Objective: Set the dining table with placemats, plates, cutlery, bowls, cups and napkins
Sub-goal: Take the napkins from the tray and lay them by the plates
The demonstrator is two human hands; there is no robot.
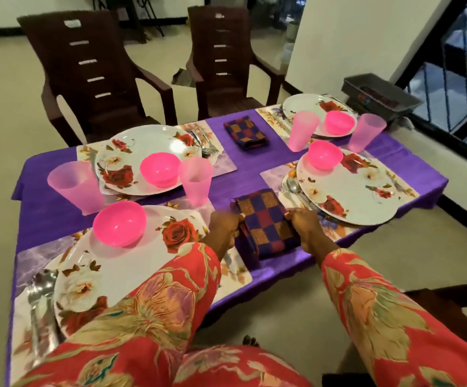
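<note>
napkin (265, 223) near table's front edge, between two placemats; both hands pinch its side edges.

This is a home, in the room where people eat. A tabletop (254, 177) with a purple cloth is set for four, with flowery plates (360, 188), pink bowls (119, 223) and pink cups (196, 180). Two dark brown chairs (92, 76) stand at the far side. The floor (3, 93) is pale, and a white wall (352, 37) is behind. A black railing (455, 88) is on the right.
</note>
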